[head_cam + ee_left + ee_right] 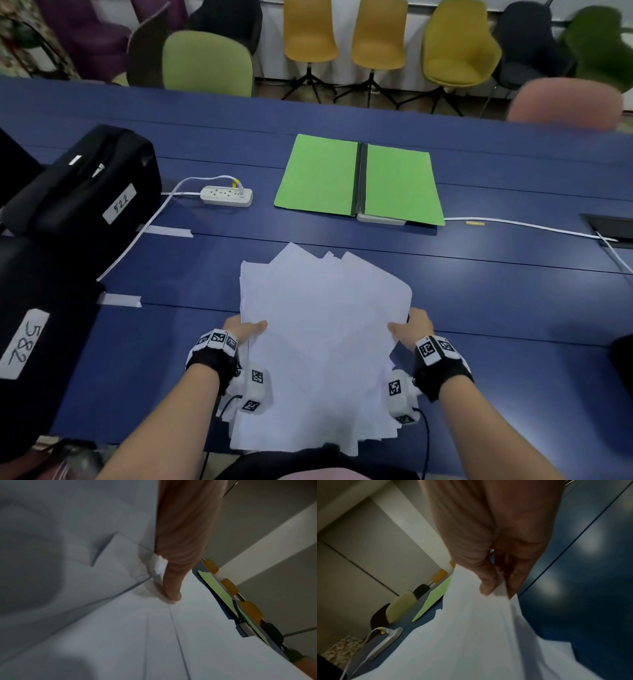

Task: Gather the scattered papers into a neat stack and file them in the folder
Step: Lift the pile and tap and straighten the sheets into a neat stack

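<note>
A loose, uneven stack of white papers [322, 342] is held between both hands over the near part of the blue table [513, 308]. My left hand [243, 332] grips its left edge, thumb [173, 588] on top of the papers [120, 628]. My right hand [409, 327] pinches the right edge of the papers [471, 635] between thumb [485, 584] and fingers. The sheets' corners fan out unaligned. A green folder [359, 178] lies open and flat further back on the table; it also shows as the green folder [221, 592] and the green folder [435, 599].
A white power strip [226, 196] with its cable lies left of the folder. Black bags [85, 185] with numbered labels sit at the left edge. Another white cable [531, 226] runs right from the folder. Coloured chairs [310, 31] stand beyond the table.
</note>
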A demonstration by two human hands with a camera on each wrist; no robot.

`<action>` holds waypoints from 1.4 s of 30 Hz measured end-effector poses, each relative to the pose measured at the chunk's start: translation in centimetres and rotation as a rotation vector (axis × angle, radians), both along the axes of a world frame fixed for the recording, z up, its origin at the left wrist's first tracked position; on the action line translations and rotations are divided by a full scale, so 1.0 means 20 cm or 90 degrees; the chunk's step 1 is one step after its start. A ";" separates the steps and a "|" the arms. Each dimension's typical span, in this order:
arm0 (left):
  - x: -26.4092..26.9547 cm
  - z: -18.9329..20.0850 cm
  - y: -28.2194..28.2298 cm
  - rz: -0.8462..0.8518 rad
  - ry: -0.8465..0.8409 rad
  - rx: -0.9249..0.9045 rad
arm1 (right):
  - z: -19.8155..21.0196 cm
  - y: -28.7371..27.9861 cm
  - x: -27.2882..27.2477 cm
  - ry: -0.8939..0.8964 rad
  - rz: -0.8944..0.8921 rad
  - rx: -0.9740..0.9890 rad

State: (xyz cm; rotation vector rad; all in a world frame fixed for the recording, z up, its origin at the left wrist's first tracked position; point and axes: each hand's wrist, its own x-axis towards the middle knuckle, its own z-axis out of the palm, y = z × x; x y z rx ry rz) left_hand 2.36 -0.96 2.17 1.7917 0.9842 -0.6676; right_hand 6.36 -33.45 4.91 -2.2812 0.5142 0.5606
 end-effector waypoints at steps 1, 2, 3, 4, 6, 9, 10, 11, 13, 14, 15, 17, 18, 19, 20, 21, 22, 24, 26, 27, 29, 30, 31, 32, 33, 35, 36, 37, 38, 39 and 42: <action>0.00 0.02 -0.01 -0.001 0.004 -0.002 | 0.00 -0.01 0.00 0.010 0.050 -0.009; 0.00 0.01 -0.01 0.002 0.006 0.003 | 0.01 -0.01 0.00 0.026 0.112 -0.009; 0.00 0.01 -0.02 0.002 0.010 0.008 | 0.01 -0.01 0.00 0.044 0.181 0.005; 0.00 0.00 -0.02 0.002 0.018 0.011 | 0.02 -0.01 0.00 0.071 0.250 0.027; 0.00 -0.03 -0.01 0.007 0.024 0.029 | 0.02 -0.01 0.00 0.126 0.341 0.075; 0.01 -0.07 0.01 0.030 0.021 0.028 | -0.02 -0.02 0.00 0.094 0.284 0.120; 0.01 -0.08 0.01 0.027 0.027 0.032 | -0.04 -0.02 0.00 0.039 0.216 0.118; 0.00 -0.07 0.00 0.023 0.030 0.041 | -0.06 -0.02 0.00 -0.027 0.140 0.101; 0.00 -0.08 -0.01 0.013 0.007 0.055 | -0.08 -0.02 -0.01 -0.116 0.031 0.029; 0.01 -0.08 0.00 0.012 -0.002 0.052 | -0.09 -0.01 -0.01 -0.120 0.016 0.001; 0.00 -0.08 0.01 0.006 -0.023 0.050 | -0.09 -0.02 -0.02 -0.102 0.023 -0.011; -0.01 -0.09 0.04 -0.019 -0.029 0.036 | -0.11 -0.04 -0.01 -0.045 0.062 -0.028; -0.02 -0.09 0.06 -0.021 -0.029 0.028 | -0.11 -0.06 -0.01 -0.025 0.076 -0.032; -0.03 -0.11 0.08 -0.015 -0.031 0.015 | -0.10 -0.07 0.00 -0.018 0.081 -0.031; -0.03 -0.11 0.11 -0.005 -0.030 -0.003 | -0.10 -0.09 0.00 -0.027 0.077 -0.025; -0.03 -0.11 0.12 -0.004 -0.026 -0.014 | -0.09 -0.09 0.01 -0.048 0.067 -0.016; -0.03 -0.14 0.14 -0.006 -0.025 -0.012 | -0.08 -0.08 0.02 -0.078 0.055 -0.007; -0.02 -0.14 0.14 -0.013 -0.030 -0.008 | -0.05 -0.04 0.03 -0.122 0.045 0.021; 0.00 -0.17 0.14 0.000 -0.047 -0.036 | -0.03 0.02 0.03 -0.112 0.073 0.056; 0.00 -0.19 0.13 0.010 -0.062 -0.059 | -0.01 0.06 0.03 -0.096 0.100 0.078; -0.01 -0.13 0.09 0.021 -0.076 -0.094 | -0.02 0.13 0.02 -0.055 0.156 0.102; -0.02 -0.10 0.06 0.024 -0.089 -0.113 | -0.03 0.15 0.01 -0.034 0.176 0.085; -0.02 -0.06 0.03 0.016 -0.106 -0.137 | -0.05 0.17 -0.01 -0.010 0.186 0.059; -0.02 -0.04 0.01 0.012 -0.117 -0.154 | -0.07 0.19 -0.02 0.005 0.184 0.048; -0.02 -0.03 -0.01 0.007 -0.126 -0.163 | -0.10 0.20 -0.03 0.014 0.173 0.057; -0.03 -0.04 -0.03 -0.009 -0.127 -0.151 | -0.14 0.20 -0.06 0.018 0.119 0.109; -0.03 -0.05 -0.03 -0.024 -0.121 -0.141 | -0.16 0.18 -0.08 0.018 0.086 0.132; -0.04 -0.06 -0.03 -0.037 -0.115 -0.133 | -0.18 0.17 -0.09 0.020 0.053 0.141; -0.04 -0.07 -0.03 -0.042 -0.099 -0.131 | -0.19 0.14 -0.10 0.023 0.017 0.139; -0.05 -0.08 -0.03 -0.042 -0.092 -0.127 | -0.20 0.11 -0.11 0.031 -0.015 0.112; -0.04 -0.10 -0.02 -0.050 -0.094 -0.105 | -0.25 -0.02 -0.13 0.056 -0.075 -0.019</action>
